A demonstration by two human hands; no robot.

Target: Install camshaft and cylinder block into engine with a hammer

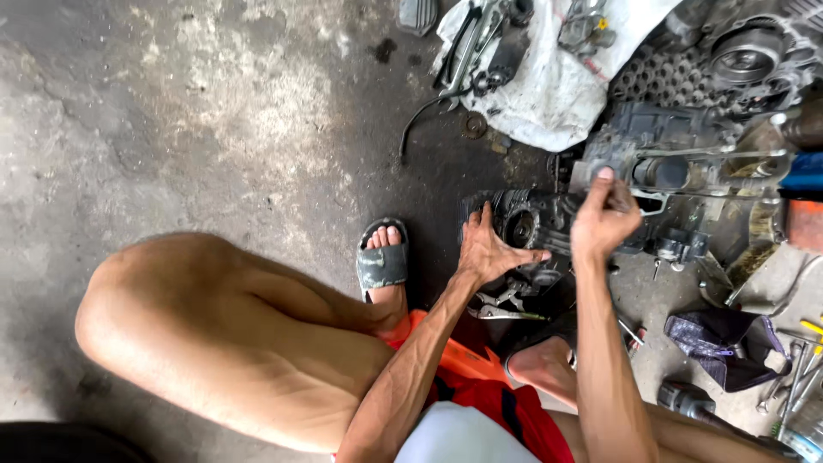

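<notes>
Hands work on a greasy engine block (549, 225) on the concrete floor (214, 129). Left hand (487, 250) lies flat and open against its side. Right hand (603, 219) is curled closed on its top; whether it holds anything cannot be told.

Bare concrete floor (214, 111), stained grey with dark oily patches; a crumpled white cloth (557, 94) lies at top, daylight falls from the left.

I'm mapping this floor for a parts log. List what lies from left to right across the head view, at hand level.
Bent knee → sandalled foot → left hand pressed on the dark engine casing → right hand → purple cloth → loose wrenches.
</notes>
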